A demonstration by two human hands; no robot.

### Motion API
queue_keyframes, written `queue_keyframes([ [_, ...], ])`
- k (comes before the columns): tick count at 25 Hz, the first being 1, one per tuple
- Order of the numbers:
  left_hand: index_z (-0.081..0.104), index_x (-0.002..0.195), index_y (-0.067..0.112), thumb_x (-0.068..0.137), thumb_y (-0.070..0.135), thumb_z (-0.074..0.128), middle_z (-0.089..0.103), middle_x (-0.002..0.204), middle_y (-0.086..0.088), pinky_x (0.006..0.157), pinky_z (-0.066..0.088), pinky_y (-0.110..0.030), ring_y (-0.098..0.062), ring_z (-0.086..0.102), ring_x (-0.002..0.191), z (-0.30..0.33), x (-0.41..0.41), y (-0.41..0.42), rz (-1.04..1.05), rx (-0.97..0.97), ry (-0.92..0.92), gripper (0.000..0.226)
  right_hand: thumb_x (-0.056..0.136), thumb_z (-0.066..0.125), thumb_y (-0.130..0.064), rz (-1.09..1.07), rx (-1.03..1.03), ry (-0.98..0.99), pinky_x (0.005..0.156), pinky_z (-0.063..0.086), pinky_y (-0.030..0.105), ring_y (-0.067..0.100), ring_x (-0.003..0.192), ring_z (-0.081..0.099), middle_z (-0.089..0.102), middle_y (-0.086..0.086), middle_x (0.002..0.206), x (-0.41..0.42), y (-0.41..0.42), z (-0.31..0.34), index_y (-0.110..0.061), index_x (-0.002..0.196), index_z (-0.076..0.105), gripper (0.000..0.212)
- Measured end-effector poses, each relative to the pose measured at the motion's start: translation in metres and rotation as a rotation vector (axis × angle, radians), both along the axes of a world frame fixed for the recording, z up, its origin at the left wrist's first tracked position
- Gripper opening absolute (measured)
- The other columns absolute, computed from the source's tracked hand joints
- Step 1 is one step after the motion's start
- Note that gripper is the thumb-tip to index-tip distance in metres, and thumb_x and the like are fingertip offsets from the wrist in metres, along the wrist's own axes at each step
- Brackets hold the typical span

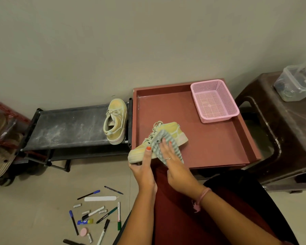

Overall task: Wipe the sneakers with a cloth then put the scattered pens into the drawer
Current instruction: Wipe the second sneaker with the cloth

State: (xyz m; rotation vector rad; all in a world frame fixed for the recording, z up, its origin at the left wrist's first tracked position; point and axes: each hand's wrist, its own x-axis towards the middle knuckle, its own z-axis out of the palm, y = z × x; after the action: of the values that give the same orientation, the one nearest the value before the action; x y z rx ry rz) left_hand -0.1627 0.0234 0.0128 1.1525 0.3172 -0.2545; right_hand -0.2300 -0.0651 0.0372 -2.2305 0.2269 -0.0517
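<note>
Head view: sneaker (177, 131) gripped at toe by left hand (145, 167); cloth (159, 144) pressed flat under open right hand (173, 161). Shoe judged light, stiff-soled; cloth soft.

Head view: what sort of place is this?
Probably a home entryway or storage corner: a low shoe rack holding a sneaker against a bare wall, a plastic stool, pens on a tiled floor.
</note>
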Motion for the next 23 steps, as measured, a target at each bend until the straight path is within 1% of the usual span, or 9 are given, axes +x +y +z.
queue_keyframes([
  [5,0.056,0.125,0.006,0.072,0.025,0.083,0.068,0.118,-0.010,0.105,0.045,-0.046,-0.021,0.065,0.111,0.002,-0.001,0.000,0.016,-0.040,0.052,0.063,0.078,0.039,0.017,-0.131,-0.176,0.056,0.114,0.004,0.015,0.001,0.140,-0.016,-0.018,-0.012,0.153,0.002,-0.040,-0.028,-0.019,0.149,-0.009,0.093],
  [7,0.057,0.125,0.008,0.072,0.024,0.082,0.068,0.118,-0.008,0.105,0.044,-0.046,-0.019,0.065,0.111,0.004,-0.001,0.001,0.016,-0.042,0.070,0.060,0.075,0.037,0.020,-0.236,-0.145,0.142,0.114,0.004,0.016,0.010,0.145,-0.001,0.003,-0.006,0.155,0.017,-0.064,-0.042,-0.010,0.151,0.005,0.088],
  [9,0.058,0.122,0.010,0.071,0.024,0.080,0.069,0.117,-0.008,0.105,0.044,-0.045,-0.019,0.065,0.110,0.003,-0.001,0.002,0.015,-0.036,0.065,0.057,0.072,0.036,0.023,-0.293,0.090,0.210,0.111,0.020,0.019,0.017,0.139,0.026,0.034,0.002,0.143,0.032,-0.084,-0.045,-0.009,0.146,0.024,0.082],
  [12,0.056,0.121,0.013,0.063,0.030,0.085,0.069,0.116,-0.006,0.104,0.045,-0.045,-0.019,0.066,0.109,0.004,-0.001,0.000,0.014,-0.023,0.042,0.067,0.077,0.033,0.025,-0.236,0.403,0.366,0.084,0.052,0.025,0.014,0.104,0.054,0.056,0.001,0.114,0.038,-0.113,-0.025,-0.012,0.133,0.043,0.069],
  [14,0.051,0.125,0.014,0.057,0.034,0.087,0.067,0.118,-0.007,0.104,0.046,-0.044,-0.019,0.065,0.110,0.001,-0.001,-0.001,0.011,-0.017,0.031,0.080,0.079,0.032,0.025,-0.216,0.363,0.443,0.067,0.054,0.021,0.014,0.087,0.058,0.059,0.003,0.098,0.042,-0.120,-0.019,-0.007,0.120,0.052,0.056],
  [16,0.048,0.126,0.015,0.055,0.035,0.087,0.066,0.119,-0.007,0.104,0.046,-0.044,-0.019,0.065,0.110,0.000,-0.001,-0.001,0.016,-0.012,0.031,0.084,0.080,0.034,0.021,-0.282,0.264,0.459,0.089,0.044,0.017,0.023,0.113,0.052,0.053,0.011,0.122,0.048,-0.106,-0.017,0.000,0.134,0.042,0.058],
  [18,0.046,0.128,0.015,0.054,0.035,0.087,0.065,0.120,-0.007,0.104,0.046,-0.044,-0.019,0.065,0.111,0.000,0.000,-0.003,0.024,-0.013,0.035,0.086,0.077,0.038,0.017,-0.271,-0.001,0.329,0.115,0.019,0.023,0.024,0.143,0.019,0.021,0.010,0.153,0.040,-0.078,-0.025,-0.001,0.149,0.014,0.078],
  [20,0.044,0.130,0.014,0.054,0.035,0.087,0.064,0.122,-0.008,0.104,0.046,-0.044,-0.019,0.064,0.112,-0.001,0.000,-0.003,0.029,-0.015,0.039,0.090,0.079,0.040,0.014,-0.195,-0.117,0.200,0.118,0.006,0.025,0.018,0.147,-0.008,-0.009,0.002,0.158,0.021,-0.049,-0.024,-0.008,0.150,-0.004,0.086],
  [23,0.045,0.131,0.013,0.054,0.033,0.086,0.064,0.122,-0.009,0.103,0.046,-0.045,-0.020,0.064,0.112,-0.002,0.000,-0.001,0.019,-0.015,0.032,0.090,0.083,0.038,0.014,-0.051,-0.242,0.063,0.111,0.012,0.016,0.006,0.141,-0.015,-0.018,-0.008,0.154,0.004,-0.035,-0.006,-0.013,0.150,-0.008,0.085],
])
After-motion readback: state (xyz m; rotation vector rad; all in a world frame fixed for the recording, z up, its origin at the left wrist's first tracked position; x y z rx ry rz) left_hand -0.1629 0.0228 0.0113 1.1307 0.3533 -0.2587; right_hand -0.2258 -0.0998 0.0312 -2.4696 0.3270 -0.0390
